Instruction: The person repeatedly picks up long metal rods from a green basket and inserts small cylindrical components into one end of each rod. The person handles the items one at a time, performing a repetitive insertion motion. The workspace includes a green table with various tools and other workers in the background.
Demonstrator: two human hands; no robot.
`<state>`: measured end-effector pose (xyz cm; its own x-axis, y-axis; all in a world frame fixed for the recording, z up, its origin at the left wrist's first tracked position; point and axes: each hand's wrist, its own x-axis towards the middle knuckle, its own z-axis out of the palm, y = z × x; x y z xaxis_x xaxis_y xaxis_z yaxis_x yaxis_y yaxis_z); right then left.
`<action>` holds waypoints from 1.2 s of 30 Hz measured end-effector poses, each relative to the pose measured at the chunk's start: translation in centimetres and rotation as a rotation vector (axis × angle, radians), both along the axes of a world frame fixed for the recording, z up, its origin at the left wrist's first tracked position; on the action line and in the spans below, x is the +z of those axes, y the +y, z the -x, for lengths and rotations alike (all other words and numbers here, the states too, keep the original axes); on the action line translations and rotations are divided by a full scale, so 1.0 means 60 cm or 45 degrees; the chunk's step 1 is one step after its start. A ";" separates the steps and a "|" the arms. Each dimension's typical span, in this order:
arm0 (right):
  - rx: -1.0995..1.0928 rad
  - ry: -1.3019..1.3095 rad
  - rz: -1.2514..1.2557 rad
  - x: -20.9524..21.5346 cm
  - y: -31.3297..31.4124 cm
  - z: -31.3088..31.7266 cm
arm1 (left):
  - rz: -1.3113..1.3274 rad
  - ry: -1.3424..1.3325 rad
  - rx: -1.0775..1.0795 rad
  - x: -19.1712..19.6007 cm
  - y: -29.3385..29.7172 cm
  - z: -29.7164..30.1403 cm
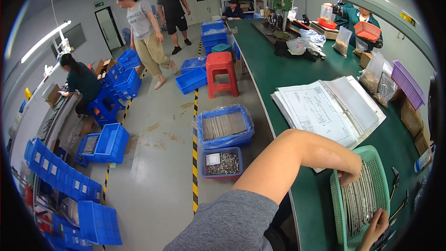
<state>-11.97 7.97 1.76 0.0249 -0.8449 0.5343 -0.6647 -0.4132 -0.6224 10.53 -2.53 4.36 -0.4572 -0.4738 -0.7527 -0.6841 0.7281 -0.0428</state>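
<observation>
My bare left hand [352,169] reaches over the far end of the light-green perforated plastic basket [381,186], fingers curled down inside; can't tell if they close on anything. My bare right hand [377,227] is at the basket's near right side, fingertips bent in by the rod ends; can't tell whether it pinches one. Thin silvery metal rods [357,202] lie lengthwise, side by side, in the basket. Basket sits on the dark-green tabletop [311,204]. Just right of basket: slim black-ended tools [395,174]. Just beyond basket: open white binder with a line drawing on its page [320,111]. Farther beyond: clear plastic bags of small parts [370,78], purple slotted plastic tray [409,83]. Left of basket, on the floor: blue plastic crate of thin rods in clear film [225,125], smaller blue crate of small metal pieces [223,163]. Well beyond basket: red plastic stool [221,67], plus co-worker in dark green [354,16] across the table.
</observation>
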 end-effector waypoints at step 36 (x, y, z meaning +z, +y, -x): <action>-0.084 0.161 0.055 0.051 0.025 -0.029 | 0.092 0.495 -0.129 0.044 0.017 -0.033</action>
